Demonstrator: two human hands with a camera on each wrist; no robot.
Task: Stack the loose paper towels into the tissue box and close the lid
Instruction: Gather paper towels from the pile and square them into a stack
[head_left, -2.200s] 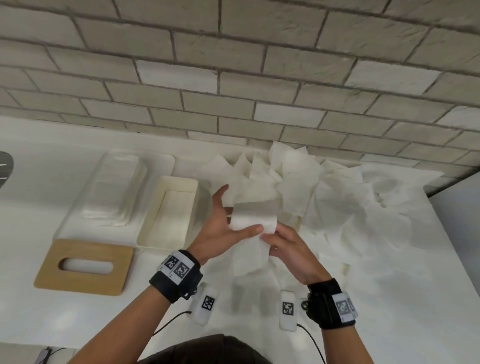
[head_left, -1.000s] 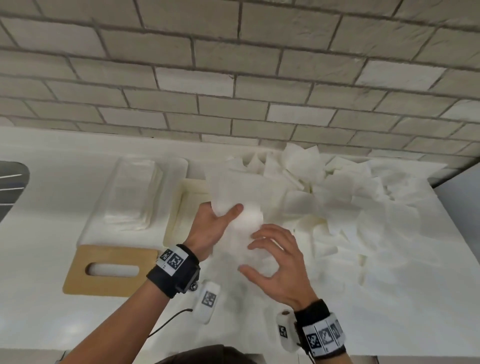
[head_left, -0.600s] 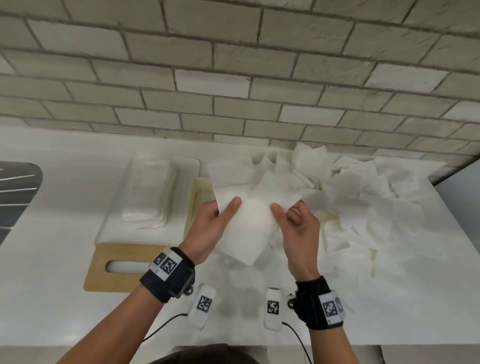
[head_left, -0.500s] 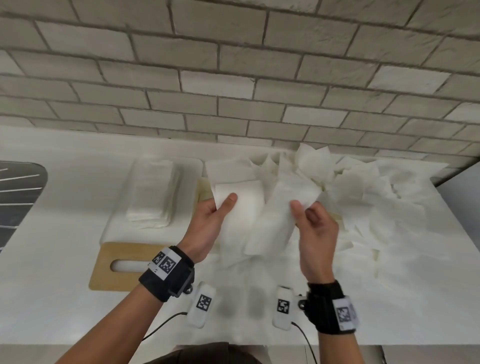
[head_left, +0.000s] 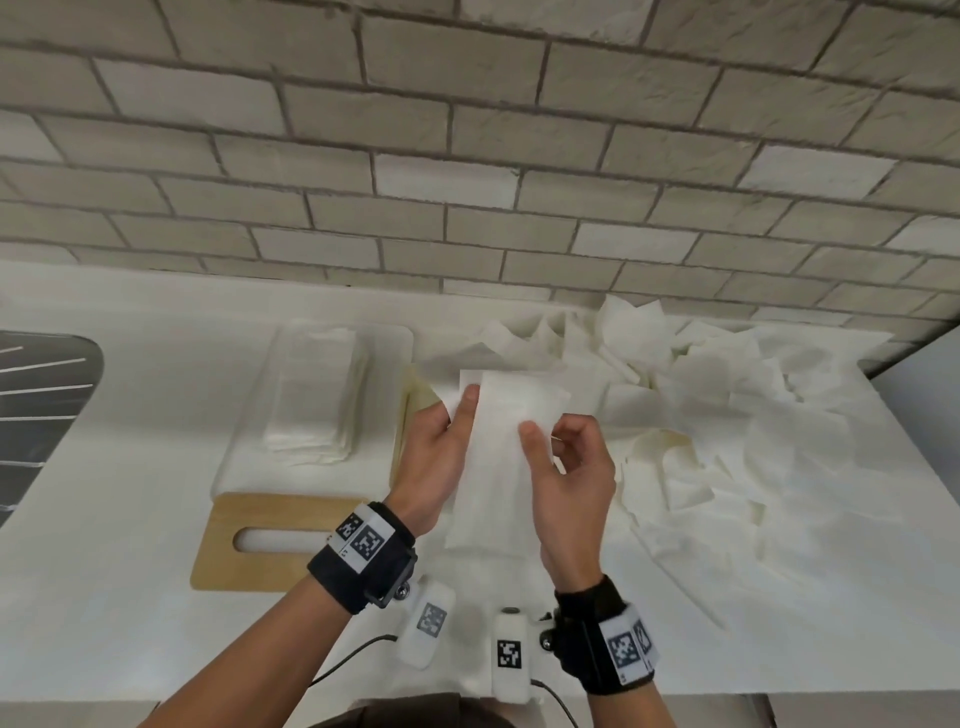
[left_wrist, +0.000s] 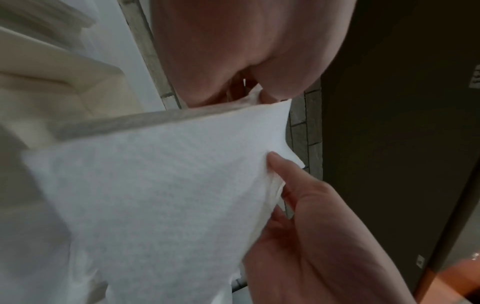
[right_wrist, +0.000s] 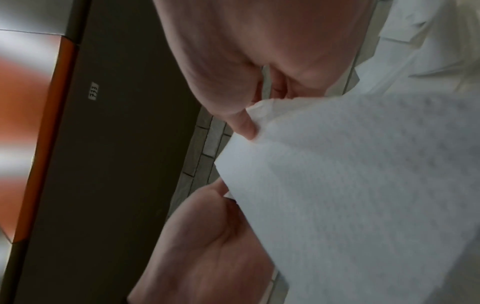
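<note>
We've got both hands up on one folded paper towel (head_left: 498, 457) above the counter (head_left: 104, 597): left hand (head_left: 434, 467) pinching its left edge, right hand (head_left: 571, 478) pinching its right. Left of it lies the wooden lid (head_left: 223, 540); beyond, the cream tissue box (head_left: 402, 431), mostly hidden. Right of the towel sprawls the loose pile (head_left: 727, 415).

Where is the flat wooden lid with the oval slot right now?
In the head view, the flat wooden lid lies on the white counter, just left of the left wrist and in front of the clear tray.
</note>
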